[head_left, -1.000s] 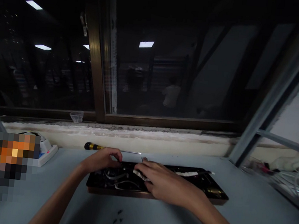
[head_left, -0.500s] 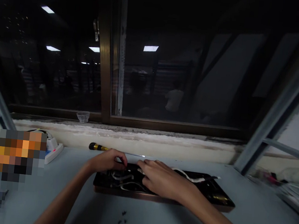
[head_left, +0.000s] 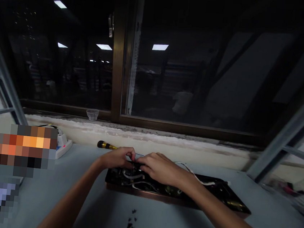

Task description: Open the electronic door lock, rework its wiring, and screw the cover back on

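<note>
A long dark open casing (head_left: 143, 194) with a copper-coloured side lies on the blue-grey table, with white cables (head_left: 134, 176) and small parts inside. My left hand (head_left: 118, 157) is at its back left edge, thumb and fingers curled together at something too small to make out. Close beside it, my right hand (head_left: 159, 168) reaches over the casing with bent fingers, its fingertips at the same spot; what they grip is hidden. Behind the hands lies a screwdriver (head_left: 107, 145) with a yellow and black handle, its shaft partly covered.
Several small dark screws (head_left: 131, 220) lie in front of the casing. A white power strip (head_left: 64, 149) sits at the left, a clear cup (head_left: 92, 114) on the window sill. Metal posts stand at both sides; clear bags (head_left: 295, 196) lie at the right.
The view has shifted, so the table items appear further right. My right hand has moved closer to my left hand, and their fingertips now nearly meet at the casing's back edge.
</note>
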Motion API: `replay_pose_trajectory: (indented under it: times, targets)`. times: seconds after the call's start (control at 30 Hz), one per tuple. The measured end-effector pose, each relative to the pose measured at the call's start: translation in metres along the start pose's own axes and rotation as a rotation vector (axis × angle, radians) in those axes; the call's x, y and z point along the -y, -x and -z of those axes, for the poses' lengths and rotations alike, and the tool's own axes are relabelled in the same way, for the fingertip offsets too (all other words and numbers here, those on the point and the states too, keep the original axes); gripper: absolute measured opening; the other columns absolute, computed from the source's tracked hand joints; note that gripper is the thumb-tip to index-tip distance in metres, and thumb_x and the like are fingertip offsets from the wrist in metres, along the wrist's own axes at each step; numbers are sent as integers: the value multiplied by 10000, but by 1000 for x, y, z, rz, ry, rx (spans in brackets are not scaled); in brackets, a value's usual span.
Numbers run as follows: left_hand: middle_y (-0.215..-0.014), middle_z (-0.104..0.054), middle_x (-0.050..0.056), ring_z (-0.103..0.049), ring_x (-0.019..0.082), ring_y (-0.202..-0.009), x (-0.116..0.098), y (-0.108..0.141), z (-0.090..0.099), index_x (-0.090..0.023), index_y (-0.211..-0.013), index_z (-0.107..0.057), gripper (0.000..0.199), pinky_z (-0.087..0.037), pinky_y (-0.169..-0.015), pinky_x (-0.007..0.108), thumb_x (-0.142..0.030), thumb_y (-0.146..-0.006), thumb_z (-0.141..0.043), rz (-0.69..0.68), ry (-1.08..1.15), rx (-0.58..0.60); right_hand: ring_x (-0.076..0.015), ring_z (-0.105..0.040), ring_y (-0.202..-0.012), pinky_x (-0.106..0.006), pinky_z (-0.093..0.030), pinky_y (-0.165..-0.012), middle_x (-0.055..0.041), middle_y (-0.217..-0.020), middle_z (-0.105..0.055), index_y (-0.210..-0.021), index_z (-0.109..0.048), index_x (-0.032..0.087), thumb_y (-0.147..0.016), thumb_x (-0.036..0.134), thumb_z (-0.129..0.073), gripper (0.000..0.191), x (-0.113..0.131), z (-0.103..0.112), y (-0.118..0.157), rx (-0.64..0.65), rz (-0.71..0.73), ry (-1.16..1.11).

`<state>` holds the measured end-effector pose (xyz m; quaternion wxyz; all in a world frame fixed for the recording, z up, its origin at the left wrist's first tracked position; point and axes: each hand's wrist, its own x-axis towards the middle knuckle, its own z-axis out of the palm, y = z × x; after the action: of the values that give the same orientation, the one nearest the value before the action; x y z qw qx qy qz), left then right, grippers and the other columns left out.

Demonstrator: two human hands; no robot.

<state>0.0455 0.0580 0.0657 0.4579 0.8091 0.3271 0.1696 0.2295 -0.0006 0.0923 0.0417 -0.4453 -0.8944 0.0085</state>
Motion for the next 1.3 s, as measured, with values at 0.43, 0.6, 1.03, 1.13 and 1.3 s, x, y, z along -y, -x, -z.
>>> replay_pose_trajectory:
  times: [0.43, 0.6, 1.03, 1.13, 1.3]
  targets:
    - [-741, -560, -40, -507, 122, -749, 1, -2, 1, -174, -742, -515, 135, -376, -692, 219, -118, -633, -572, -17, -70, 4, -212, -595, -845, -268, -339, -649, -43, -876, -663, -866, -659, 241, -798, 224, -482, 191, 5, -5, -7, -56, -56, -19]
    - [-735, -576, -32, -513, 117, -721, 4, -4, 0, -172, -741, -494, 130, -382, -658, 215, -121, -639, -557, -12, -67, -2, -203, -585, -892, -258, -340, -674, -31, -922, -663, -892, -658, 254, -806, 238, -484, 194, 4, -13, -11, -90, -107, -42]
    - [-740, -586, -29, -515, 113, -708, 6, -5, 1, -169, -735, -501, 128, -380, -632, 209, -123, -631, -562, 2, -42, 2, -188, -596, -866, -246, -337, -664, -19, -898, -671, -858, -656, 241, -797, 243, -507, 161, 6, -16, -10, -123, -108, -95]
    - [-737, -587, -27, -515, 119, -713, 4, -4, 1, -169, -731, -499, 136, -380, -638, 213, -115, -622, -561, 8, -41, -3, -177, -599, -847, -239, -337, -659, -10, -877, -673, -859, -660, 249, -792, 246, -519, 156, 5, -16, -9, -128, -107, -105]
    - [-735, -579, -30, -508, 114, -711, 3, -4, 0, -168, -731, -501, 143, -377, -642, 210, -97, -618, -553, 14, -33, -2, -189, -600, -843, -248, -329, -646, -20, -869, -673, -843, -660, 243, -792, 240, -506, 162, 6, -17, -9, -142, -131, -91]
